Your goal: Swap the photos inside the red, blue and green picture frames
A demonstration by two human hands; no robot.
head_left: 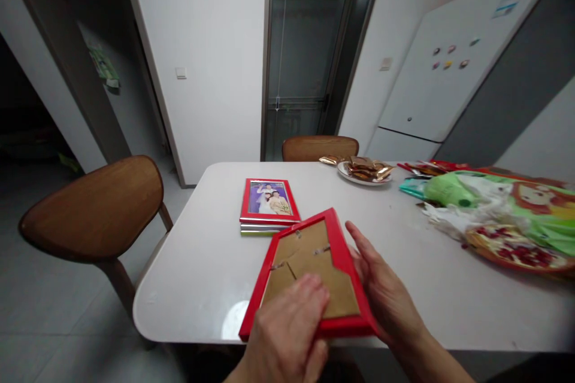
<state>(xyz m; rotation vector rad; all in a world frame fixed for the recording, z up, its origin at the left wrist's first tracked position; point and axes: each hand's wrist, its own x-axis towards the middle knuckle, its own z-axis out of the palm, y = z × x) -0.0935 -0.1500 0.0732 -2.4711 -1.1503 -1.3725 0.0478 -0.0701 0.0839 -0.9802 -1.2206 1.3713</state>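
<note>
A red picture frame (348, 269) is tilted over the near edge of the table, its brown backboard (309, 287) facing me. Small metal clips and a dark slit show on the board. My left hand (291, 323) grips the lower edge, fingers lying on the backboard and thumb below the rim. Along the right side, my right hand (381, 284) supports the frame, with its index finger stretched up and part of the palm hidden behind the rim. Just beyond, another red frame with a photo (271, 198) lies face up on a silver-and-green-edged item (258, 229).
A plate of gold-wrapped packets (366, 170) sits at the table's far side. Green and white plastic bags (489, 191) and a patterned red-and-cream item (521, 248) crowd the right. Wooden chairs stand at the left (96, 206) and far side (320, 148) of the white table (193, 275).
</note>
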